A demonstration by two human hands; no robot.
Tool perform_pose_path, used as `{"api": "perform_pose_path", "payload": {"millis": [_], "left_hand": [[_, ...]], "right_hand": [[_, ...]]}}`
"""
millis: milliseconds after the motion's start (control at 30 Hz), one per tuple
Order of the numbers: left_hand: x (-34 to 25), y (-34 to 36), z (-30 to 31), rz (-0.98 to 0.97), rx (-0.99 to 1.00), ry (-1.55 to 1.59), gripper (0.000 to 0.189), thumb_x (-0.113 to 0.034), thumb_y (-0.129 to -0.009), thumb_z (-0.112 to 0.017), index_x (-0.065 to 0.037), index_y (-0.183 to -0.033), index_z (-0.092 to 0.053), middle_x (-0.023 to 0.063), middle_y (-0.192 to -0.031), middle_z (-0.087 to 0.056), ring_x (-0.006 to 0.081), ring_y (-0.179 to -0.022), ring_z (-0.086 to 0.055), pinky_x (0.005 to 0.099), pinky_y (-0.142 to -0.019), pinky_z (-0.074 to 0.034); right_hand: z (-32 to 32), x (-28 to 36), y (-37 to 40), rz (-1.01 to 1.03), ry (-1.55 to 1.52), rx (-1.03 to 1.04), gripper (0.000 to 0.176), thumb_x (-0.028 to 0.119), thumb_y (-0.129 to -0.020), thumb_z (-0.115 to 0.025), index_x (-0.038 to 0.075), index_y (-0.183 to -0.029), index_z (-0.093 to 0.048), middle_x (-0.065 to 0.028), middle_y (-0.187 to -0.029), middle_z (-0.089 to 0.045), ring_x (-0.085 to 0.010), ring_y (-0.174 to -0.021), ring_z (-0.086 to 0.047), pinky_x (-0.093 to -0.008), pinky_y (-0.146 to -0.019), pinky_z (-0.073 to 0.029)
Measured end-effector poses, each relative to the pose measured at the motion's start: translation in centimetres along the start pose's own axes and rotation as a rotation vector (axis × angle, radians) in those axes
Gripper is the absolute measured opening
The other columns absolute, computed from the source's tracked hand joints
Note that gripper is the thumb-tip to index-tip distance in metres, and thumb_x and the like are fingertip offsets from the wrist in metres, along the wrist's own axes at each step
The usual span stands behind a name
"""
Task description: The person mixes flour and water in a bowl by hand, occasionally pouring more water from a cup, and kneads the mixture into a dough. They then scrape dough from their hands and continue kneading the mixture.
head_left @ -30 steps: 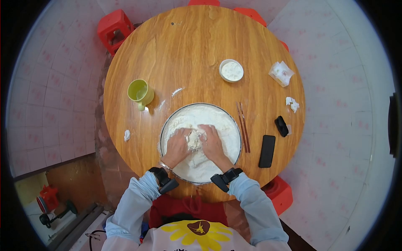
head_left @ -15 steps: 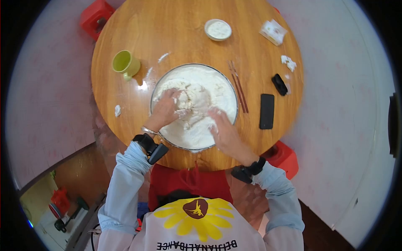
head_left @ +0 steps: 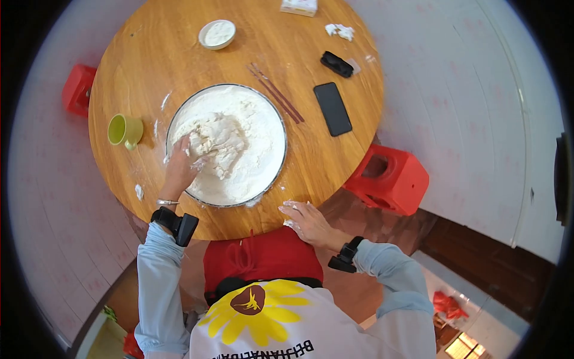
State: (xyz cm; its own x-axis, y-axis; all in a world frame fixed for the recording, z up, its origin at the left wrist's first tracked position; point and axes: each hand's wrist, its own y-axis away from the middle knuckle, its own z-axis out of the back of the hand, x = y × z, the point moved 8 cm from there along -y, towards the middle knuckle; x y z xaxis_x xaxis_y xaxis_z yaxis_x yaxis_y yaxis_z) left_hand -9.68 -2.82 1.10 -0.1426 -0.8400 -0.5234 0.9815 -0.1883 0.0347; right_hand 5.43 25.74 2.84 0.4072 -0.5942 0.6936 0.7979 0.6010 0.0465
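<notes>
A wide round basin with a dark rim stands on the table, holding loose white flour. Left of its middle lies a rough, lumpy mass of dough. My left hand reaches over the basin's left rim, its fingers curled against the dough's left side and its thumb lower down; the fingertips are partly hidden. Outside the basin, at the table's front edge, my right hand holds nothing. Its flour-coated fingers are stretched out and apart.
On the wooden table are a green mug, a bowl of white powder, brown chopsticks, a phone, a black case, crumpled tissue and a tissue pack. Red stools stand beside it.
My right hand has left the basin and come down to the table's front edge. My left hand stays at the dough. The view has turned, shifting the table left.
</notes>
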Motion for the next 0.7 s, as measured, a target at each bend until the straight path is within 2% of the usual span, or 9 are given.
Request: {"api": "perform_pose_path", "payload": {"millis": [133,267,333,400,533,700], "left_hand": [[1.9,0.2,-0.9,0.012,0.039,-0.028,0.072,-0.022,-0.076,-0.073,0.000,-0.134,-0.036,0.0240,-0.129,-0.044,0.0402,-0.117,-0.045,0.0421,-0.097,-0.040],[1.7,-0.2,-1.0,0.018,0.061,-0.037,0.074,-0.022,-0.077,-0.073,0.002,-0.135,-0.033,0.0255,-0.132,-0.041,0.0401,-0.120,-0.043,0.0414,-0.099,-0.039],[2.3,-0.2,-1.4,-0.048,0.055,-0.062,0.074,-0.020,-0.077,-0.073,0.002,-0.135,-0.033,0.0256,-0.132,-0.040,0.0403,-0.121,-0.042,0.0418,-0.100,-0.039],[2.1,-0.4,-1.3,-0.030,0.064,-0.046,0.074,-0.019,-0.077,-0.073,0.002,-0.135,-0.032,0.0255,-0.132,-0.041,0.0404,-0.120,-0.043,0.0418,-0.100,-0.038],[1.9,-0.4,-1.3,-0.009,0.071,-0.019,0.074,-0.019,-0.077,-0.073,0.003,-0.135,-0.032,0.0257,-0.131,-0.042,0.0404,-0.120,-0.043,0.0419,-0.100,-0.038],[2.3,-0.3,-1.3,-0.038,0.069,-0.107,0.074,-0.022,-0.078,-0.072,0.008,-0.134,-0.032,0.0290,-0.129,-0.042,0.0413,-0.119,-0.044,0.0416,-0.100,-0.039]], "right_hand": [[-1.7,-1.0,2.0,-0.121,0.051,-0.107,0.044,0.014,-0.086,-0.059,0.007,-0.126,-0.045,-0.0157,-0.121,-0.049,-0.0329,-0.107,-0.052,-0.0437,-0.088,-0.043],[-1.7,-0.4,1.9,-0.151,-0.083,-0.290,0.045,0.010,-0.085,-0.060,0.005,-0.126,-0.044,-0.0169,-0.120,-0.049,-0.0342,-0.108,-0.051,-0.0421,-0.089,-0.044],[-2.0,-0.1,1.4,-0.197,-0.112,-0.341,0.045,0.009,-0.084,-0.060,0.005,-0.126,-0.043,-0.0176,-0.120,-0.049,-0.0349,-0.109,-0.051,-0.0416,-0.090,-0.044],[-2.3,0.5,0.5,-0.147,-0.260,-0.420,0.046,0.004,-0.083,-0.059,0.004,-0.126,-0.042,-0.0197,-0.120,-0.048,-0.0369,-0.110,-0.050,-0.0416,-0.093,-0.042],[-3.4,0.2,-0.3,-0.196,-0.468,-0.473,0.045,0.000,-0.083,-0.056,0.003,-0.125,-0.041,-0.0206,-0.122,-0.047,-0.0377,-0.113,-0.048,-0.0410,-0.096,-0.041],[-4.1,1.5,-2.3,-0.120,-0.621,-0.467,0.046,-0.001,-0.084,-0.052,0.003,-0.128,-0.039,-0.0203,-0.123,-0.045,-0.0361,-0.116,-0.045,-0.0399,-0.096,-0.041]]}}
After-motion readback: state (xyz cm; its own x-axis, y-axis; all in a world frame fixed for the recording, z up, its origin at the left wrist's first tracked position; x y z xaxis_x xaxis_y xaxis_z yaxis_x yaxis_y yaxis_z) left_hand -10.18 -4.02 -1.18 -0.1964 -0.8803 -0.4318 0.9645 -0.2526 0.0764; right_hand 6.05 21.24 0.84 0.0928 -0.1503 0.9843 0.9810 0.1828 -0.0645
